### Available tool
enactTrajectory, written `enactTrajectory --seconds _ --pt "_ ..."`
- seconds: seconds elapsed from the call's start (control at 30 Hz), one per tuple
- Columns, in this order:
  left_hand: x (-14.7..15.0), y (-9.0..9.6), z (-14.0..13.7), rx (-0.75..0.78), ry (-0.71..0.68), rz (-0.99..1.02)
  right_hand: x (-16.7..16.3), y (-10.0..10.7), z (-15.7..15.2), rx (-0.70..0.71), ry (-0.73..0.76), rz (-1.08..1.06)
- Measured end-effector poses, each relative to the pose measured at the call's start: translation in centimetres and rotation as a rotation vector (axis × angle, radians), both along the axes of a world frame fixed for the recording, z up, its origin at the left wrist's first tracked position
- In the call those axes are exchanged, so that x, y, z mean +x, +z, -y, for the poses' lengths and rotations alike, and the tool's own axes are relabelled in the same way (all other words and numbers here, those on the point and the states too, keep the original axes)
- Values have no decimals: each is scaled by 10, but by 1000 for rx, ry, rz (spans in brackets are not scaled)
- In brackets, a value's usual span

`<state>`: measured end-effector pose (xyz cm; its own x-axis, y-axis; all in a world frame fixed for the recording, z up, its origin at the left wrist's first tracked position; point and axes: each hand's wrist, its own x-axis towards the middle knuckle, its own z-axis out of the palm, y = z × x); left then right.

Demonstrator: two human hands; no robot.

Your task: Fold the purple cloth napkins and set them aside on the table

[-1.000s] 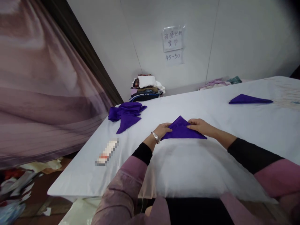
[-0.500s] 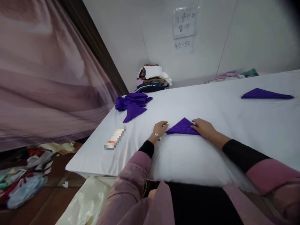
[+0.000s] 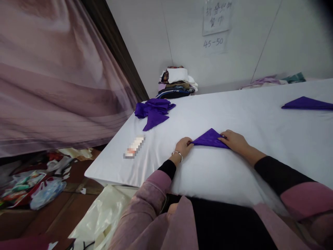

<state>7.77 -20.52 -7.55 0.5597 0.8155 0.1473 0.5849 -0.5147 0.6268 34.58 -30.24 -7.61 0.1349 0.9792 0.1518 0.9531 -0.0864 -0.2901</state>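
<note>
A purple cloth napkin [image 3: 210, 138], folded into a triangle, lies on the white-covered table with its peak pointing away from me. My left hand [image 3: 183, 146], with a bracelet at the wrist, pinches its left corner between thumb and fingers. At the right corner my right hand [image 3: 232, 139] has its thumb and fingers closed on the cloth. A loose heap of purple cloths [image 3: 155, 110] lies at the far left of the table. Another folded purple triangle [image 3: 307, 103] rests at the far right.
The white tablecloth [image 3: 249, 166] covers a long table against a wall. Behind stands a pile of folded clothes [image 3: 177, 83]. A pixelated, blurred-out object [image 3: 134, 147] lies at the left. A curtain [image 3: 65, 80] hangs at the left, above plastic bags [image 3: 48, 192] on the floor.
My left hand has moved onto the left corner of the napkin and closed on it; before, it was just beside it. The view has shifted slightly, moving everything rightward.
</note>
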Motion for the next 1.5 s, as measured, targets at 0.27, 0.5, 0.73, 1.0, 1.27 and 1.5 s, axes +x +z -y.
enactTrajectory --seconds 0.27,0.5,0.73,1.0,1.27,1.5 --pt "5 10 -2 123 -83 -259 1 -2 0 -14 5 -2" --pt "3 11 -4 159 -97 -289 0 0 -1 -31 6 21" --pt "-10 10 -1 190 -203 -108 1 -2 -1 -19 15 7" --pt "-1 3 -8 28 -85 -71 0 -2 -1 -20 12 -3" --pt "1 2 -7 45 -41 -21 2 -3 -1 -26 14 -4" --pt "4 5 -7 53 -61 -89 0 -2 0 -30 11 15"
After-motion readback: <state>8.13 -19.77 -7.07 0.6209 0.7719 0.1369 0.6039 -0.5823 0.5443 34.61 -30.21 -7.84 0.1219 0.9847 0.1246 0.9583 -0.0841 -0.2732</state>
